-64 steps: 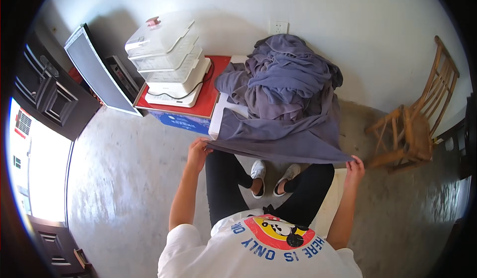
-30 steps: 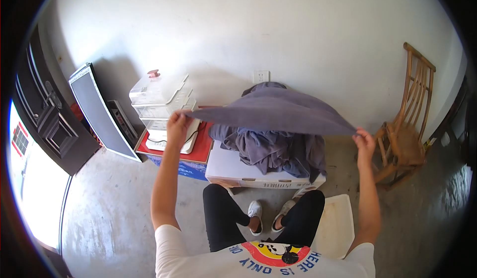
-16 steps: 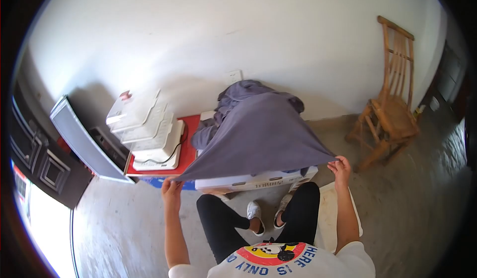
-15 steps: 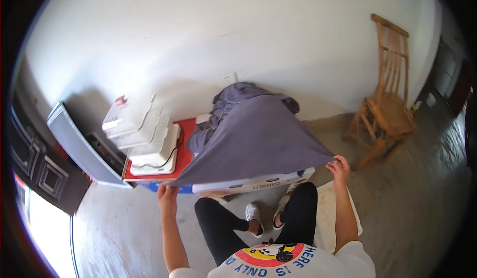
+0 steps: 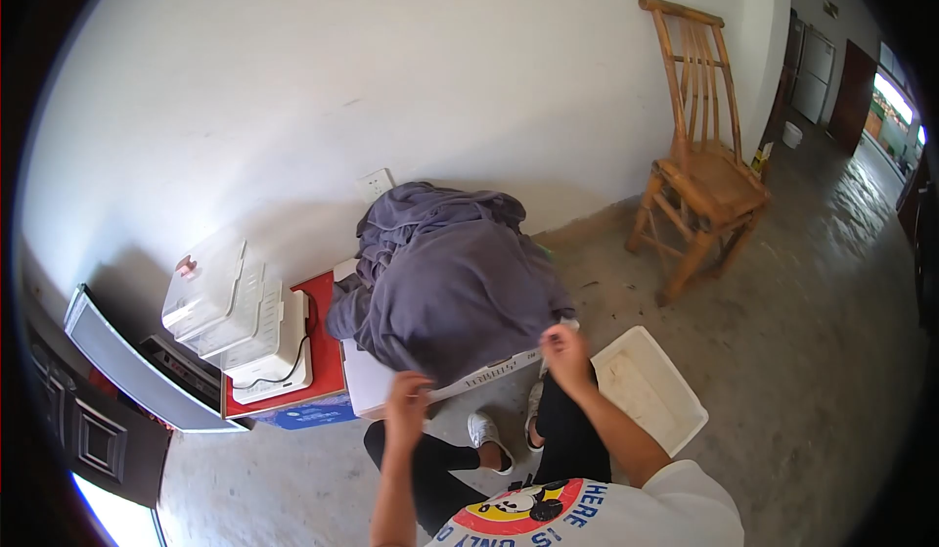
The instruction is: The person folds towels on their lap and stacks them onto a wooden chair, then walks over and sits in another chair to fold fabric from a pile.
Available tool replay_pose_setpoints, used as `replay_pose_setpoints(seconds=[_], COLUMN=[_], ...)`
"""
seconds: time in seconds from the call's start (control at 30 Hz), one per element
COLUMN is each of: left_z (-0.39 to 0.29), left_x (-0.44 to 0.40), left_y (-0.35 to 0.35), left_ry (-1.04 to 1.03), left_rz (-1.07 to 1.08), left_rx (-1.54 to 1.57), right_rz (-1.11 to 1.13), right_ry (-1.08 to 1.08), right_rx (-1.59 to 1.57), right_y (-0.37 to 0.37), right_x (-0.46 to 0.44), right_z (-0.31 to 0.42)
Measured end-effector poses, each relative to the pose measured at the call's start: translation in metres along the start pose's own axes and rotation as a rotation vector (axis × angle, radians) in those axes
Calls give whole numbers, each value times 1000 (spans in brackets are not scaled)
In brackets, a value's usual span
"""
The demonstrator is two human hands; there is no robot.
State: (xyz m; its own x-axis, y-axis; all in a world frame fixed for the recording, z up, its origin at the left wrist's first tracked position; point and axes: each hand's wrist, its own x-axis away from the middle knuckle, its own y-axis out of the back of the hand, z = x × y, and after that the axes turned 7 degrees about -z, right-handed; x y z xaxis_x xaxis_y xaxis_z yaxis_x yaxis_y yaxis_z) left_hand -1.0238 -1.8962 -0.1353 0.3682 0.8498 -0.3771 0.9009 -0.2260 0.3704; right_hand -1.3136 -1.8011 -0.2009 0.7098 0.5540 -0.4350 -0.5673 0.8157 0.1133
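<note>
A grey-purple cloth (image 5: 445,288) lies heaped and wrinkled over a white cardboard box (image 5: 479,379) in front of me. My left hand (image 5: 406,405) is at the cloth's front left edge, with its fingers bent and blurred; whether they grip the cloth does not show. Close to the cloth's front right edge, my right hand (image 5: 567,353) has its thumb and fingers curled together in a pinch. What is between those fingertips, if anything, is too small to make out.
On the left, a white appliance with clear stacked tiers (image 5: 259,337) stands on a red-topped box (image 5: 333,341). A grey panel (image 5: 137,361) leans beside it. A shallow white tray (image 5: 650,390) lies on the floor to my right. A bamboo chair (image 5: 709,180) stands by the wall.
The cloth was stretched taut between my hands; now it lies slack on the box. Both hands have come closer together. My view has turned to the right.
</note>
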Motion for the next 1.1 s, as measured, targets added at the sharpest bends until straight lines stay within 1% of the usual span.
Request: replay_pose_setpoints(seconds=[0.03,0.07,0.1,0.13,0.17,0.2,0.3,0.33,0.4,0.53,0.63,0.67,0.73,0.87,0.97,1.1], left_z=[-10,-12,-13,-19,-25,-25,-5,5,17,13,18,19,17,15,9,-1], left_x=[5,12,20,28,34,41,61,67,79,82,86,87,87,85,84,78], left_y=[-28,-53,-74,-89,-96,-96,-82,-77,-64,-55,-61,-62,-62,-61,-63,-65], left_ry=[6,-42,-96,-172,-253,-245,-96,-97,-79,8,64,52,39,46,136,18], left_rz=[86,156,229,182,132,130,253,263,275,224,196,205,218,262,288,443], left_rx=[15,35,55,-58,-168,-229,-109,-141,-223,-150,-85,-89,-130,-203,-174,-219], right_rz=[46,146,253,365,312,293,481,492,524,586,644,643,637,643,641,634], right_ry=[115,101,172,130,160,91,-189,-122,-55,107,137,169,233,257,267,353], right_rx=[92,39,36,-2,-39,-22,-20,8,5,85,65,84,124,173,183,184], right_y=[-15,-28,-37,-38,-44,-43,-21,-16,-15,-20,-26,-27,-27,-23,-19,-16], right_x=[14,31,47,61,76,87,107,111,120,123,121,120,118,122,124,127], right_z=[19,27,30,38,31,24,20,18,16,32,42,43,43,34,32,30])
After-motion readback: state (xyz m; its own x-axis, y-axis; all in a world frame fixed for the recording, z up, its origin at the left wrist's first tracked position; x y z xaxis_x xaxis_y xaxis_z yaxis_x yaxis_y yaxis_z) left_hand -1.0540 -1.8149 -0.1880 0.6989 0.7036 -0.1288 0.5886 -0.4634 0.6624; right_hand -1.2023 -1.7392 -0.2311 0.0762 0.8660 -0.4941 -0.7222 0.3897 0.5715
